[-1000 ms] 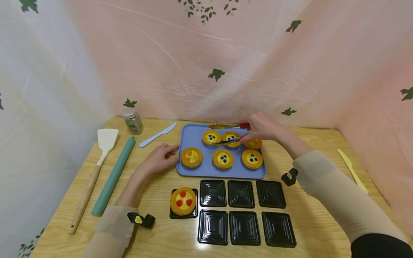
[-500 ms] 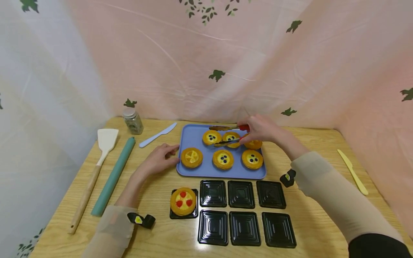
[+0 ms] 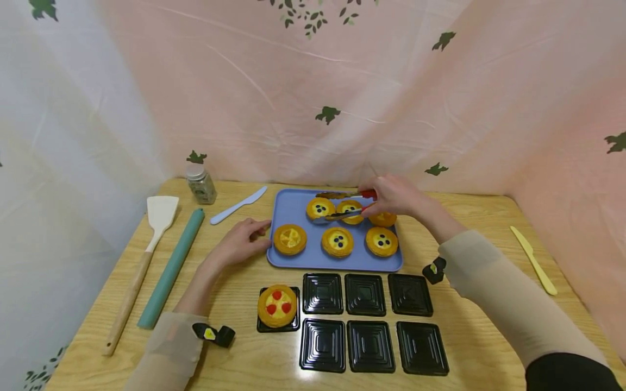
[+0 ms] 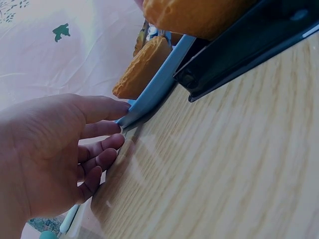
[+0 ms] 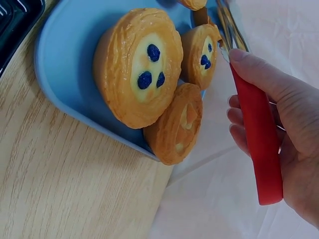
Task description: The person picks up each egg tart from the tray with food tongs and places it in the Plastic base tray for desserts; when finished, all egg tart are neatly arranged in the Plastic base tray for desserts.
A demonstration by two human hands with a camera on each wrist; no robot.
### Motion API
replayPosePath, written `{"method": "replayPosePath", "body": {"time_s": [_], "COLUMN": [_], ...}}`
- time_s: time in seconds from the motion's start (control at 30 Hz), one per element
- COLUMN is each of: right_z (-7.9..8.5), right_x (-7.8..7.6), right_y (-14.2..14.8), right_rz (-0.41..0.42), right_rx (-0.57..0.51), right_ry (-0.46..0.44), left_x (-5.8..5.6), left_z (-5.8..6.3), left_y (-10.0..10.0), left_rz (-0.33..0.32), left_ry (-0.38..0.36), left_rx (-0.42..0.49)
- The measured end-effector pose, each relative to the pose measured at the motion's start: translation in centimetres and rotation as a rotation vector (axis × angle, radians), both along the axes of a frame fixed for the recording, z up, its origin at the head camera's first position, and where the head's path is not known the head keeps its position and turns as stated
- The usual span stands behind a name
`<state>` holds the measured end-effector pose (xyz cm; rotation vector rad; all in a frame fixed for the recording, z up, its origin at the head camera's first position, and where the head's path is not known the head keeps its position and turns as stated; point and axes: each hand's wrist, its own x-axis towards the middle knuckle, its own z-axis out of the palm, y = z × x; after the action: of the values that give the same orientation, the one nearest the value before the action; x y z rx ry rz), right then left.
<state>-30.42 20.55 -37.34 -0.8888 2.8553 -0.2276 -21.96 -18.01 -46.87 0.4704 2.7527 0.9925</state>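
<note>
My right hand (image 3: pixel 395 195) holds red-handled tongs (image 5: pixel 256 134) over the back of the blue tray (image 3: pixel 293 202). The tongs' arms are spread. One reaches behind the back-row tarts, the other passes in front, across the middle tart (image 3: pixel 350 210) and close to the back-left blueberry tart (image 3: pixel 320 208). Whether the tips touch a tart I cannot tell. At the tray's left edge, my left hand (image 3: pixel 238 241) rests with loosely bent fingers, fingertips at the rim. Closest to it is a tart with yellow pieces (image 3: pixel 290 239). Two blueberry tarts, one in the middle (image 3: pixel 337 242), fill the front row.
Several black square bases (image 3: pixel 364 294) lie before the tray; one carries a red-topped tart (image 3: pixel 277 306). On the left are a spatula (image 3: pixel 158 217), a teal rod (image 3: pixel 172 266), a blue knife (image 3: pixel 239 205) and a jar (image 3: pixel 201 184). A yellow knife (image 3: pixel 533 260) lies right.
The right forearm has shifted slightly left. The tongs, tarts, tray and left hand look nearly unchanged.
</note>
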Motion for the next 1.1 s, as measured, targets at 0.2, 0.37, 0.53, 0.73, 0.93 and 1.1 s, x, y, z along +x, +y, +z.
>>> {"method": "replayPosePath", "body": {"time_s": [0.2,0.37,0.53,0.73,0.93,1.1], "right_z": [-0.07,-0.24,-0.31,-0.45,-0.07,0.32], "right_x": [0.03,0.04,0.09,0.1,0.42,0.58], "right_y": [0.01,0.06,0.1,0.12,0.03,0.16], "right_rz": [0.006,0.012,0.011,0.004,-0.01,-0.031], "right_rx": [-0.002,0.004,0.007,0.005,-0.014,-0.035], "right_ry": [0.008,0.02,0.028,0.033,0.028,0.041], "left_x": [-0.03,-0.12,-0.12,-0.1,-0.09,-0.07], "left_z": [0.02,0.0,0.02,0.07,0.07,0.1], "left_y": [-0.01,-0.02,-0.02,-0.03,-0.06,-0.09], "left_rz": [0.003,0.001,-0.004,-0.007,-0.006,-0.003], "left_ry": [-0.008,-0.009,-0.005,-0.002,-0.004,-0.005], "left_rx": [0.003,0.003,0.004,0.005,0.007,0.009]}}
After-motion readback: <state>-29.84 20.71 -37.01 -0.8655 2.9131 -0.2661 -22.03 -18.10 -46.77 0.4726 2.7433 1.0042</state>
